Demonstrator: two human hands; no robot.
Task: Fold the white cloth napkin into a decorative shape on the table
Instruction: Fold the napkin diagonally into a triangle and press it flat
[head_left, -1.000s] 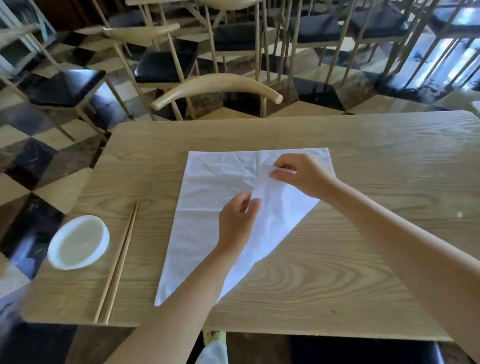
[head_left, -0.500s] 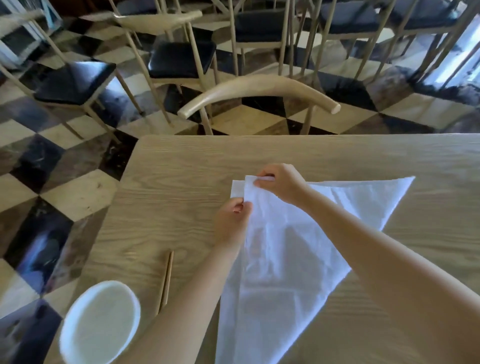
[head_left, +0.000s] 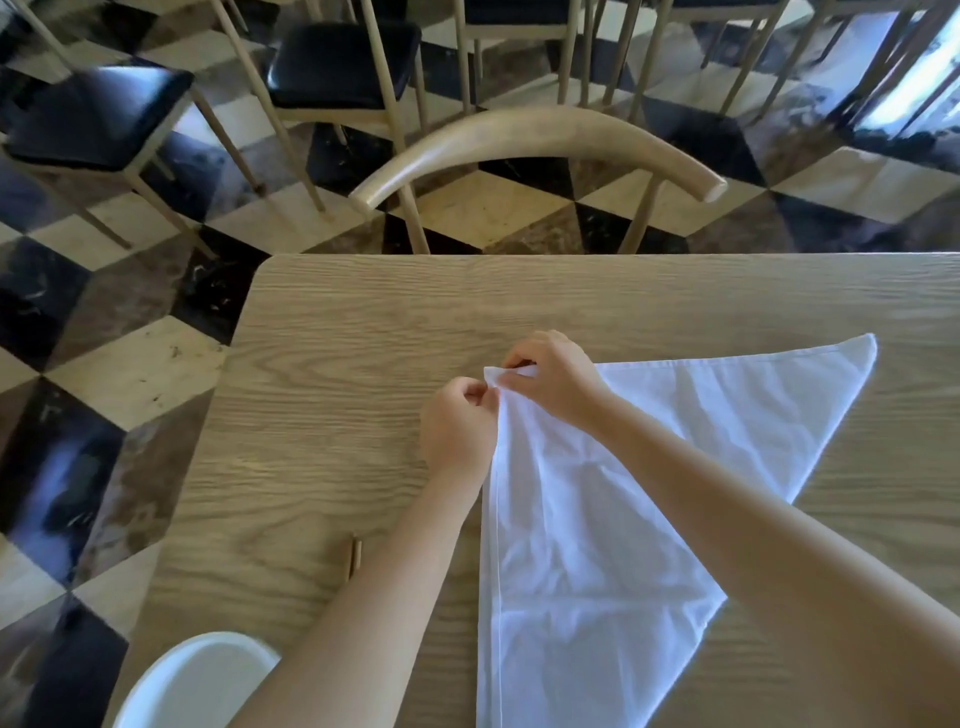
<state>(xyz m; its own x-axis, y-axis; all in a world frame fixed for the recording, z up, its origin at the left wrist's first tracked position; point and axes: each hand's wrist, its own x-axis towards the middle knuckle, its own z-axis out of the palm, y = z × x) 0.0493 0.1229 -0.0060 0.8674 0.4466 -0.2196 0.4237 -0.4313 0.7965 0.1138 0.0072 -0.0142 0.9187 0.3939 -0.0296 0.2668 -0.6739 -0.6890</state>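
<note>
The white cloth napkin (head_left: 613, 519) lies folded into a triangle on the wooden table (head_left: 337, 395), one point far right and a long straight edge running down to the near side. My left hand (head_left: 457, 426) and my right hand (head_left: 550, 379) meet at its far left corner. Both pinch that corner, where two layers of cloth come together. My right forearm crosses over the napkin and hides part of it.
A white bowl (head_left: 197, 680) sits at the near left table edge, partly cut off. The tips of wooden chopsticks (head_left: 355, 558) show beside my left forearm. A curved wooden chair back (head_left: 535, 145) stands beyond the far edge, with more black-seated chairs on a chequered floor.
My right hand carried the loose corner across to the far left corner, turning the napkin into a triangle. My left hand moved up to that corner. The view shifted closer and leftward.
</note>
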